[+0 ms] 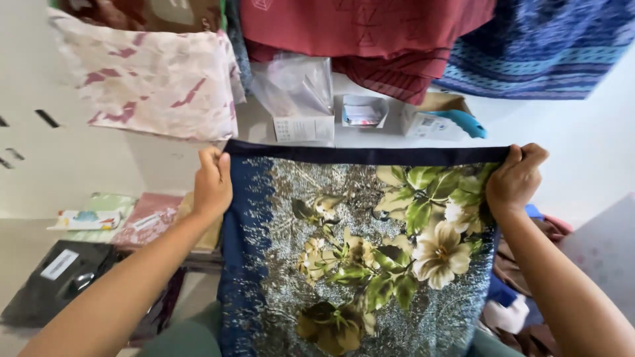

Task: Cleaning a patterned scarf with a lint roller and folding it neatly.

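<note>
I hold up a dark blue cloth printed with cream flowers and green leaves on a silvery ground. It hangs flat in front of me, its top edge stretched level. My left hand pinches the top left corner. My right hand pinches the top right corner. The cloth's lower part runs out of the frame at the bottom.
Behind the cloth hang a pink and white patterned cloth, red cloths and a blue patterned cloth. Small boxes and a clear plastic bag sit on a white shelf. Wrapped packets lie at the lower left, a black one among them.
</note>
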